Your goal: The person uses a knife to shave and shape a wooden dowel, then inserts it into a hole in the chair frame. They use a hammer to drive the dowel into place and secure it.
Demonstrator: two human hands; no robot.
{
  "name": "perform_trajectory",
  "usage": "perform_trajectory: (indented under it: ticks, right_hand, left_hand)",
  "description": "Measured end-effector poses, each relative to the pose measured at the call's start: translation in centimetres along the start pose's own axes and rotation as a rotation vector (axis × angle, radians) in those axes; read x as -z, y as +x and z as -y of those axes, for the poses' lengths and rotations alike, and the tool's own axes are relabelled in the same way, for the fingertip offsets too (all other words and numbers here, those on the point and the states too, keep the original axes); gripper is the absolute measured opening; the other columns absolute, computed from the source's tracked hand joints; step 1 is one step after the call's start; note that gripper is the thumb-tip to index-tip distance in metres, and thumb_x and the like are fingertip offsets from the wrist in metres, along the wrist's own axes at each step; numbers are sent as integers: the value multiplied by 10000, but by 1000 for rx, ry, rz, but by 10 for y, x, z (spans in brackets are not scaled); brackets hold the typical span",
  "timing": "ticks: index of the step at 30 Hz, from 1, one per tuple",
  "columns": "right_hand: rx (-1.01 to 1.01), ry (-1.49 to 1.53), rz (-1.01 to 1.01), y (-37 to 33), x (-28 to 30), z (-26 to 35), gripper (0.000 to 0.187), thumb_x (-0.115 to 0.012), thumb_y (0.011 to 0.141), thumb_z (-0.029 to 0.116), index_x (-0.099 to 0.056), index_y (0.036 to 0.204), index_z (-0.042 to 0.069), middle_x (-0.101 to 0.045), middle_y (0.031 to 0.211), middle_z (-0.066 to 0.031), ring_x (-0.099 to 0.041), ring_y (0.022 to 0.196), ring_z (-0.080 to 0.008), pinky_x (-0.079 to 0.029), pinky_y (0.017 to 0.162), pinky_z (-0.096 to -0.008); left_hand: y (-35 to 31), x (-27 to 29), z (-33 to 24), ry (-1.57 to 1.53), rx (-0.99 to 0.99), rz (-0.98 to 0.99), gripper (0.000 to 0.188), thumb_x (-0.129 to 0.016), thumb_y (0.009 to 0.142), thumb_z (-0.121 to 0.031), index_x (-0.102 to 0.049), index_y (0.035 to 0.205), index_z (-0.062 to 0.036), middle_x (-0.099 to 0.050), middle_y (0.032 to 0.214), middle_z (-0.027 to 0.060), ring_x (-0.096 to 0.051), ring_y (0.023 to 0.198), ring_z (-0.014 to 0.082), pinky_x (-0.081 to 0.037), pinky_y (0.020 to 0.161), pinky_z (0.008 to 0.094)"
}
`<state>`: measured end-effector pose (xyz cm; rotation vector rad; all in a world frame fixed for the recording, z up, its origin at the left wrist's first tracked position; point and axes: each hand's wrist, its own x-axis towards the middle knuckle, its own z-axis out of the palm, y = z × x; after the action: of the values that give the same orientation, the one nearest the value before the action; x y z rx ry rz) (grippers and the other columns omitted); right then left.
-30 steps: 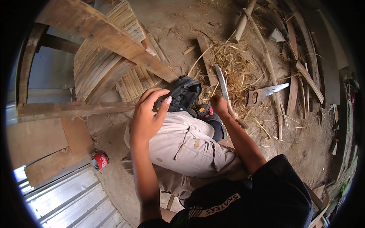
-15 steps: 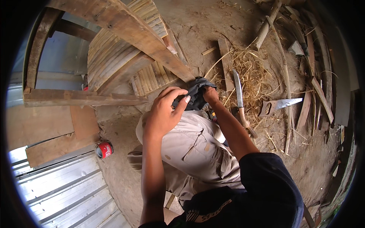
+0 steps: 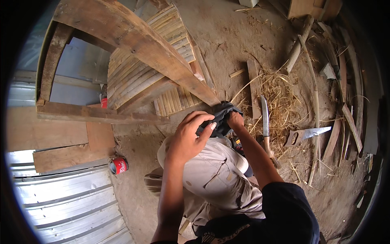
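Observation:
A crumpled black cloth or bag lies bunched over my knee, by the lower end of a wooden post. My right hand is closed on its right edge. On the near left side of it, my left hand is raised with fingers curved and the thumb apart, with nothing visible between them. Whether its fingertips touch the black material I cannot tell. Below both hands are my beige trousers. Partly hidden beside my knee sits a dark object with a yellow patch.
A wooden frame with a slatted panel rises ahead on the left. On the right lie a long-bladed knife, a handsaw, a plank and pale fibre shavings. A red can stands left, near corrugated metal.
The whole view has shifted, so the scene sits lower and further right. Both hands keep nearly the same pose around the black material.

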<state>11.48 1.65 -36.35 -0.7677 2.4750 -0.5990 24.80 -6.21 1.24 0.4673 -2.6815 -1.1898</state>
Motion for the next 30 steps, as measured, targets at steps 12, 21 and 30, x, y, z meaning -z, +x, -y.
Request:
perform_trajectory:
  ticks: [12, 21, 30]
  right_hand:
    - [68, -169, 6, 1, -1, -6, 250, -628, 868, 242, -705, 952, 20, -711, 976, -232, -708, 906, -386, -578, 822, -455]
    - [125, 188, -218, -18, 26, -2, 225, -658, 843, 201, -692, 971, 19, -696, 953, -263, -689, 905, -411, -558, 800, -495]
    - [280, 822, -347, -29, 191, 82, 198, -684, 909, 152, -675, 948, -42, -708, 780, -181, -718, 686, -216, -545, 629, -351]
  left_hand:
    - [-14, 5, 14, -20, -27, -90, 220, -653, 945, -155, -675, 1093, 5, -685, 1073, 136, -668, 997, 291, -508, 872, 360]
    - [-17, 6, 13, -53, -57, -101, 220, -667, 929, -157, -665, 1068, 13, -684, 1053, 170, -665, 999, 329, -510, 886, 379]
    - [42, 68, 75, -169, 2, -594, 482, -600, 993, -413, -580, 1359, -101, -615, 1344, 132, -595, 1210, 279, -456, 1061, 441]
